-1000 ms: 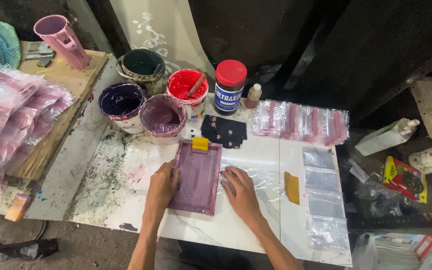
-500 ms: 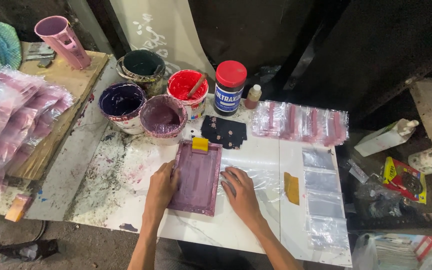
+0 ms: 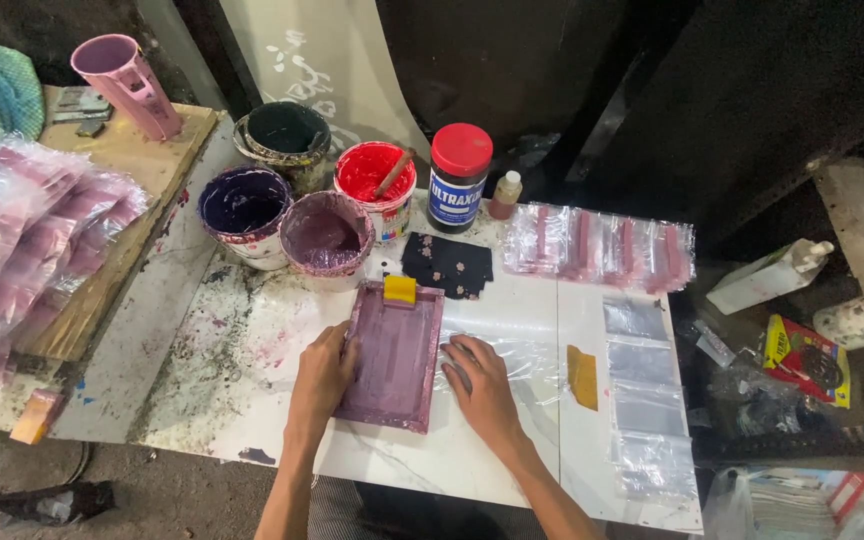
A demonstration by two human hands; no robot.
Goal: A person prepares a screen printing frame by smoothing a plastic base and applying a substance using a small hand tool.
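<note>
Now the purple-stained rectangular printing frame (image 3: 392, 355) lies between both hands, its long axis pointing away from the person. The left hand (image 3: 320, 378) rests with loosely spread fingers on the frame's left edge. The right hand (image 3: 482, 385), just beside the right edge, presses flat on a thin clear plastic sheet (image 3: 512, 355), gripping nothing, it seems. A small yellow squeegee (image 3: 399, 290) sits at the far end.

Ink-stained matt screen frame (image 3: 393, 357) on glossy white tabletop (image 3: 512, 320).
</note>
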